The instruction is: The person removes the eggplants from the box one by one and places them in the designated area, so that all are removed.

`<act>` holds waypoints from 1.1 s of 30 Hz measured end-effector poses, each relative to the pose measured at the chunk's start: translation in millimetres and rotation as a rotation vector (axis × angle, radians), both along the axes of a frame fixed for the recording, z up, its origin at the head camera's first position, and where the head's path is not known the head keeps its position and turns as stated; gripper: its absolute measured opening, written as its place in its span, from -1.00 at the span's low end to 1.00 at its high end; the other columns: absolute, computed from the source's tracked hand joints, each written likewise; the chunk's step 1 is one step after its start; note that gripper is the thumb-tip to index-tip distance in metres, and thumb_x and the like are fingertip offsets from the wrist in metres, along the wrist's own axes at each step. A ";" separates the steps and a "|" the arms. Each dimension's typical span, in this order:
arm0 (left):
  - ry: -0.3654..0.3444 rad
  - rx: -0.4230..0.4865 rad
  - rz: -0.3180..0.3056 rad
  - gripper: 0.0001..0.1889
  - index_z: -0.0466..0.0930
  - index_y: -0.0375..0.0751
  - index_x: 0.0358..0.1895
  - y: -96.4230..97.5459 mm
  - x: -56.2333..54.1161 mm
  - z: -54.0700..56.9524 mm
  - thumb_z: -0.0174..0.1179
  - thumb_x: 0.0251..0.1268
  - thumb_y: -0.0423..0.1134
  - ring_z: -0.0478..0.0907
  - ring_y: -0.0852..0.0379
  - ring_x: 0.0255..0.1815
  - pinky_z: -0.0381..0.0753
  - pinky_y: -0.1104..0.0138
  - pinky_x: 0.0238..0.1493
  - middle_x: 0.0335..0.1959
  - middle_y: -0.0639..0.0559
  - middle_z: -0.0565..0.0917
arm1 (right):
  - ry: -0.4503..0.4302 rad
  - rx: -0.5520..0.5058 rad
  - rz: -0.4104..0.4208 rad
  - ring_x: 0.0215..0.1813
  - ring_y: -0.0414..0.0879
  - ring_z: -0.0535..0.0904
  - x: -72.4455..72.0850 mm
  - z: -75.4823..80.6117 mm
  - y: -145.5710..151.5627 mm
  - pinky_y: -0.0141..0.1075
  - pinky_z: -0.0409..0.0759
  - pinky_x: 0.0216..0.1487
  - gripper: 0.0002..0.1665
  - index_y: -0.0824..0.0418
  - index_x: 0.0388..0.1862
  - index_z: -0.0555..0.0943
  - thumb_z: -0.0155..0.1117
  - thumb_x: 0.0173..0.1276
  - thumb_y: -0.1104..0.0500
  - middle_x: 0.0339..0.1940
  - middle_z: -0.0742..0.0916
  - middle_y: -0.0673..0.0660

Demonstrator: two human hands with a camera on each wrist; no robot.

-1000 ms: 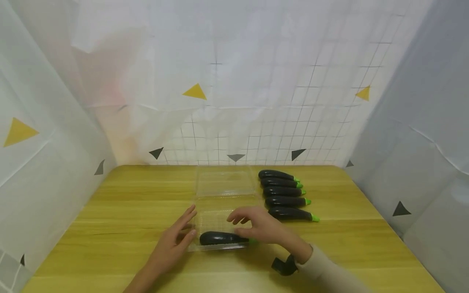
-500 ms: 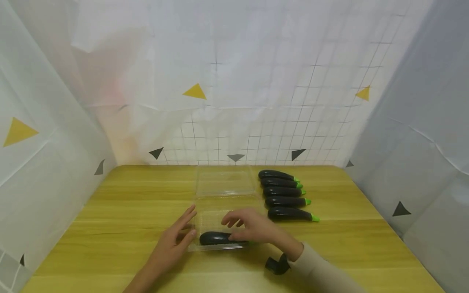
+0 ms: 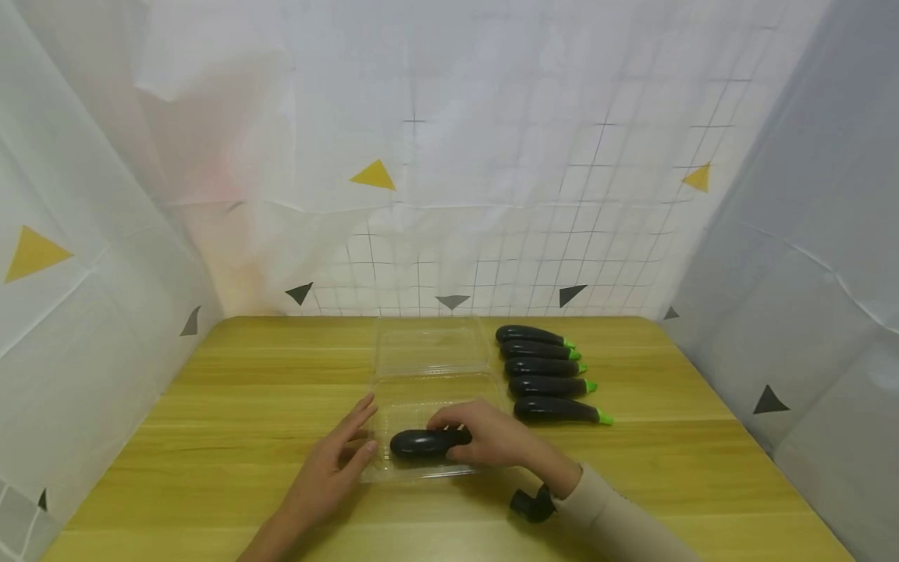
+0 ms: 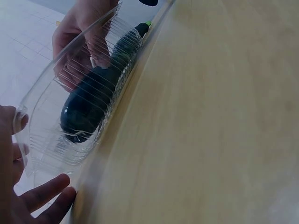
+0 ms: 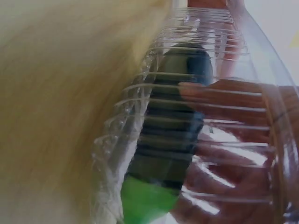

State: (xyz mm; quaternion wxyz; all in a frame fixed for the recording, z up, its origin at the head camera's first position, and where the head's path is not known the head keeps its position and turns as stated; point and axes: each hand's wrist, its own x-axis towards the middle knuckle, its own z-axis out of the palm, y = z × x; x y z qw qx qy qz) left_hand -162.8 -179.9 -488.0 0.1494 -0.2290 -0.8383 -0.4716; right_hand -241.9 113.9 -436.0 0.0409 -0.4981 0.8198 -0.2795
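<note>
My right hand (image 3: 495, 437) reaches into the clear plastic clamshell container (image 3: 400, 410) and grips a dark eggplant (image 3: 421, 443) between thumb and fingers. The eggplant lies lengthwise near the container's front wall, its round end to the left. Its green stem end (image 5: 147, 200) shows through the ribbed wall in the right wrist view. Against the container's left side rests my left hand (image 3: 330, 464), fingers extended and thumb apart. In the left wrist view, fingertips (image 4: 21, 121) touch the container's rim. The lid (image 3: 431, 347) lies folded back behind the base.
Several more eggplants (image 3: 555, 410) lie in a stacked row right of the container, green ends to the right. All stand on a wooden table (image 3: 246, 406). White sheeting (image 3: 449, 156) encloses the back and sides. A black device (image 3: 531, 505) hangs by the right wrist.
My right hand has moved left along the eggplant and taken hold of it. The eggplant has shifted slightly away from the front wall and to the right. The left hand has stayed put.
</note>
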 end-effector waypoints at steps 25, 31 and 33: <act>0.012 0.017 -0.012 -0.43 0.34 -0.08 0.58 1.5 1.5 2.6 0.19 0.58 -0.30 0.64 -0.10 0.18 0.71 0.13 0.10 0.63 -0.04 0.23 | -0.139 -0.084 -0.084 0.01 -0.17 0.69 0.0 6.4 7.4 -0.21 0.72 -0.04 -0.58 0.08 0.14 0.71 0.55 0.30 0.20 -0.03 0.78 -0.06; 0.005 0.019 -0.012 -0.43 0.34 -0.07 0.58 0.8 0.3 1.1 0.19 0.58 -0.29 0.65 -0.15 0.18 0.70 0.14 0.11 0.63 -0.04 0.24 | -0.151 -0.094 -0.103 0.02 -0.19 0.68 0.3 9.8 12.5 -0.22 0.71 -0.01 -0.56 0.06 0.17 0.71 0.54 0.31 0.21 0.00 0.77 -0.08; 0.008 0.024 -0.015 -0.43 0.34 -0.09 0.57 1.0 0.1 0.9 0.19 0.58 -0.29 0.65 -0.16 0.17 0.70 0.14 0.11 0.63 -0.06 0.24 | -0.142 -0.099 -0.104 0.03 -0.21 0.67 0.1 10.3 14.2 -0.24 0.71 -0.01 -0.56 0.05 0.17 0.71 0.54 0.32 0.20 0.01 0.77 -0.09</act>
